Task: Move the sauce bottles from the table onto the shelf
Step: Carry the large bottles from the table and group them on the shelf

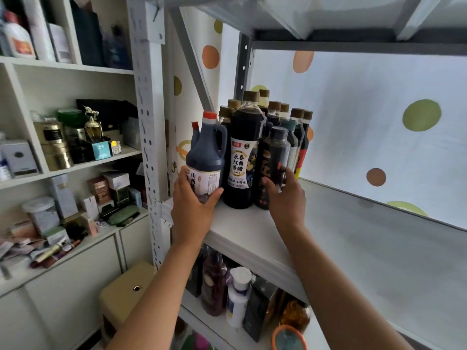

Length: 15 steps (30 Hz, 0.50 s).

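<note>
Both hands at shelf [341,238] edge: left hand [193,205] wraps the handled jug [206,157], right hand [285,195] grips the dark slim bottle [274,162], apparently nudging each against the back cluster [278,114] to save room.

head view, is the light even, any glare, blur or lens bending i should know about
Head view: bright wall backlights the dark bottles; jug in the left hand and slim bottle in the right hand read sharp; the upright bows from wide-angle distortion; no strong glare.
</note>
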Available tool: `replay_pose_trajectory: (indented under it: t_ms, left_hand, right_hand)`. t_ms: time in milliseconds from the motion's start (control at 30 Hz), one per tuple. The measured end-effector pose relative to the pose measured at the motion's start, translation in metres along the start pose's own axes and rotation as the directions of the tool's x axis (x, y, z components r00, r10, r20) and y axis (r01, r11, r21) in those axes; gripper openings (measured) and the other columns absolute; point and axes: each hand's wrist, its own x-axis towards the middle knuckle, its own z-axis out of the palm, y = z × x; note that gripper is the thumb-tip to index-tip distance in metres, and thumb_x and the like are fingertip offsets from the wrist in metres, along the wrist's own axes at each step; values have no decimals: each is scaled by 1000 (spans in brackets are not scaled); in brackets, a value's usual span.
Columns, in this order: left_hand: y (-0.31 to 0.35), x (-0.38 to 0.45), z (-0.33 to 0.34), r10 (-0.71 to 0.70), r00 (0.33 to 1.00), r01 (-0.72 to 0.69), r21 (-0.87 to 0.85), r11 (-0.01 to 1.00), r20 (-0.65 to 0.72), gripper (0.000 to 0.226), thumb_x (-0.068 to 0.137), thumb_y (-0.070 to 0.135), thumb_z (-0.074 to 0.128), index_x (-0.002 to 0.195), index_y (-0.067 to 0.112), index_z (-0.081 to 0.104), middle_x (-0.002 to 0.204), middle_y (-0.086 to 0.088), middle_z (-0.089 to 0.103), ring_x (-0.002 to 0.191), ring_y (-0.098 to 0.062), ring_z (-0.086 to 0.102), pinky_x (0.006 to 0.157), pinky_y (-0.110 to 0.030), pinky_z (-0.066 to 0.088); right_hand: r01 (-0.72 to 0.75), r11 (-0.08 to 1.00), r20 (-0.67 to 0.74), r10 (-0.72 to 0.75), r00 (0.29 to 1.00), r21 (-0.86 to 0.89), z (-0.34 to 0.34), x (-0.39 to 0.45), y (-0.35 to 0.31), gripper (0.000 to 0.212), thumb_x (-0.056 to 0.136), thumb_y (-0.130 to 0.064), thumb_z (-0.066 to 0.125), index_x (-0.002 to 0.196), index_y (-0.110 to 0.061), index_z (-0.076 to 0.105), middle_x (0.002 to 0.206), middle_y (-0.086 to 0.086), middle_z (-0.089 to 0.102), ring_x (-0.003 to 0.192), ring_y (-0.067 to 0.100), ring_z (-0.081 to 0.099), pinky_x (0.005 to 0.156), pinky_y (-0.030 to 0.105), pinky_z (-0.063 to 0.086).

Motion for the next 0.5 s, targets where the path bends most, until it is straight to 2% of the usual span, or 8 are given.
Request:
replay_pose_trajectory:
  t_ms: [233, 333, 433, 500]
  left_hand:
    - [-4, 1, 3, 1, 1000, -3, 42, 999, 29, 100, 77, 58, 70, 152, 21, 16, 150, -4, 36, 136, -25, 40, 96, -52, 49]
    - [-5, -1, 3, 0, 1000, -2, 55, 998, 31, 100, 78, 53, 72, 152, 17, 16, 150, -6, 37, 135, -27, 41, 97, -51, 49]
    - [-7, -7, 3, -6, 999, 2, 77, 997, 52, 98, 83, 45, 70, 153, 10, 12, 153, -13, 34, 137, -31, 37, 108, -48, 40]
    - [-8, -18, 1, 3, 997, -13, 134, 991, 77, 89, 90, 38, 62, 153, 4, 9, 155, -18, 27, 141, -33, 29, 116, -46, 26]
  right_hand:
    - [5, 999, 13, -4, 1000, -48, 0, -3, 2, 47, 92, -33, 66, 133, -19, 50, 123, 4, 66, 109, 26, 62, 84, 31, 48]
    - [-31, 994, 56, 37, 998, -105, -4, -11, 0, 60, 92, -28, 65, 143, -13, 38, 137, 9, 53, 122, 28, 54, 92, 33, 43]
    - [-48, 979, 113, 71, 991, -196, -7, -19, 1, 76, 90, -26, 65, 151, -13, 22, 148, 11, 39, 131, 30, 46, 102, 42, 43]
    - [-59, 964, 146, 99, 984, -258, -13, -29, 3, 82, 89, -24, 64, 153, -10, 16, 151, 13, 33, 135, 33, 40, 107, 45, 42]
